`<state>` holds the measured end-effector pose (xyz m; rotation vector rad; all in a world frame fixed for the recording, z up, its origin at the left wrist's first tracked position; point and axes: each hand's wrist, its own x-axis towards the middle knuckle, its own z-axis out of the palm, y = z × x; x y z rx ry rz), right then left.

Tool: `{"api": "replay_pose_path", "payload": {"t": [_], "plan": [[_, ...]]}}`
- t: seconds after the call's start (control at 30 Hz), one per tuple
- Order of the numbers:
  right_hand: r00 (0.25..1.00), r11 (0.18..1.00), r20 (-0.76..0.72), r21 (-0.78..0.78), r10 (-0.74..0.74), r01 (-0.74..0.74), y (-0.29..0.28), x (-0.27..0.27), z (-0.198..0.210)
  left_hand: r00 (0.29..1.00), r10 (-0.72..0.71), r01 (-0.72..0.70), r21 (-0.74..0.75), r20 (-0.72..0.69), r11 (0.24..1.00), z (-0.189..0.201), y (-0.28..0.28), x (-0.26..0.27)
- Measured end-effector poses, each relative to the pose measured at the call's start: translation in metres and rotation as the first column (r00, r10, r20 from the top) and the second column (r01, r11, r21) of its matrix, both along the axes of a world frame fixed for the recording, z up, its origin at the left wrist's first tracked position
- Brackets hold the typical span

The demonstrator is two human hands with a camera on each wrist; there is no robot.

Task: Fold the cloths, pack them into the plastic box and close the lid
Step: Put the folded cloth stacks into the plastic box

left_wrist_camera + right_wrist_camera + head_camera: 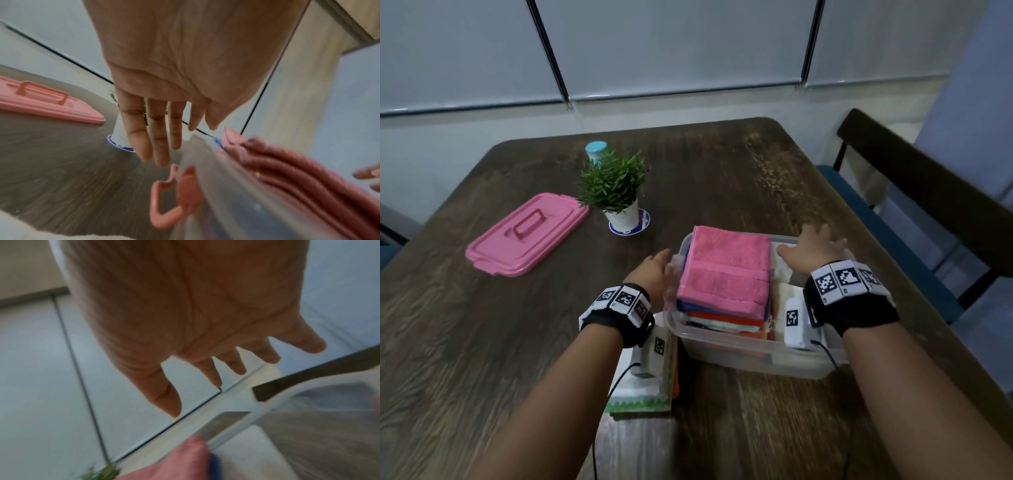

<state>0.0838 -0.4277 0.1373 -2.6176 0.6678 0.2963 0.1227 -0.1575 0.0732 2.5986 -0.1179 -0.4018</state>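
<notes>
My hands at the packed box

My left hand (654, 270) has straight fingers together beside the plastic box (750, 356); my right hand (813, 248) spreads above it. The pink lid (524, 236) lies far left.

Dim, soft light; blurred wrist views

The left hand (654, 270) reaches beside the plastic box (756, 356), and whether its fingers touch the wall cannot be told. The pink cloth (726, 270) covers most of the stack beneath. Near the worktop's front edge, a wrist unit hides part of a folded cloth (640, 397). Both wrist views are motion-blurred.
</notes>
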Motion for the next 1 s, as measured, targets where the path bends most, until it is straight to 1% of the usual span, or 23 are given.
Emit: {"api": "replay_pose_path", "payload": {"t": [0.03,0.07,0.13,0.2,0.23,0.27,0.3,0.33,0.4,0.47,0.57,0.63,0.67,0.7,0.77,0.87,1.0], "plan": [[0.992,0.998,0.112,0.021,0.053,-0.055,0.015,-0.003,0.007,1.000,0.014,-0.013,-0.014,0.023,1.000,-0.002,0.010,-0.003],[0.965,0.991,0.232,0.032,0.120,-0.131,0.032,-0.008,0.015,0.999,0.024,-0.023,-0.012,0.037,1.000,-0.003,0.021,-0.006],[0.873,0.955,0.419,0.045,0.249,-0.294,0.067,-0.014,0.025,0.998,0.038,-0.039,0.021,0.040,0.999,-0.008,0.044,-0.016],[0.779,0.894,0.516,0.055,0.356,-0.445,0.108,-0.021,0.028,0.997,0.071,-0.072,0.078,0.018,0.994,-0.014,0.065,-0.029],[0.736,0.855,0.542,0.060,0.405,-0.515,0.130,-0.025,0.025,0.997,0.082,-0.082,0.108,0.002,0.991,-0.018,0.074,-0.035],[0.709,0.817,0.541,0.067,0.453,-0.573,0.151,-0.028,0.019,0.995,0.095,-0.090,0.139,-0.027,0.986,-0.023,0.082,-0.041],[0.698,0.784,0.512,0.073,0.501,-0.616,0.170,-0.030,0.010,0.993,0.104,-0.092,0.168,-0.062,0.981,-0.028,0.089,-0.047],[0.703,0.759,0.451,0.083,0.549,-0.646,0.188,-0.032,0.000,0.988,0.109,-0.085,0.205,-0.108,0.975,-0.031,0.095,-0.051],[0.727,0.726,0.254,0.116,0.638,-0.678,0.216,-0.036,-0.022,0.973,0.087,-0.029,0.260,-0.213,0.965,-0.040,0.103,-0.059],[0.718,0.712,0.065,0.099,0.693,-0.695,0.233,-0.042,-0.041,0.953,0.092,-0.011,0.271,-0.290,0.963,-0.047,0.107,-0.066],[0.691,0.701,-0.175,-0.013,0.701,-0.713,0.243,-0.054,-0.059,0.928,0.120,-0.053,0.193,-0.352,0.980,-0.055,0.113,-0.075],[0.699,0.724,-0.298,-0.034,0.651,-0.689,0.246,-0.060,-0.070,0.925,0.118,-0.083,0.112,-0.361,0.990,-0.060,0.117,-0.075],[0.709,0.743,-0.333,-0.035,0.622,-0.668,0.246,-0.062,-0.074,0.926,0.113,-0.091,0.077,-0.360,0.993,-0.061,0.119,-0.077],[0.720,0.761,-0.352,-0.032,0.598,-0.648,0.247,-0.064,-0.078,0.929,0.108,-0.100,0.042,-0.353,0.994,-0.063,0.120,-0.077],[0.743,0.789,-0.346,-0.010,0.573,-0.614,0.250,-0.063,-0.083,0.925,0.104,-0.126,-0.037,-0.366,0.991,-0.064,0.123,-0.076],[0.787,0.824,-0.271,0.044,0.554,-0.564,0.249,-0.061,-0.087,0.917,0.114,-0.175,-0.129,-0.381,0.976,-0.064,0.123,-0.077],[0.826,0.843,-0.172,0.074,0.537,-0.533,0.246,-0.061,-0.090,0.921,0.159,-0.251,-0.229,-0.356,0.940,-0.058,0.119,-0.080]]}}
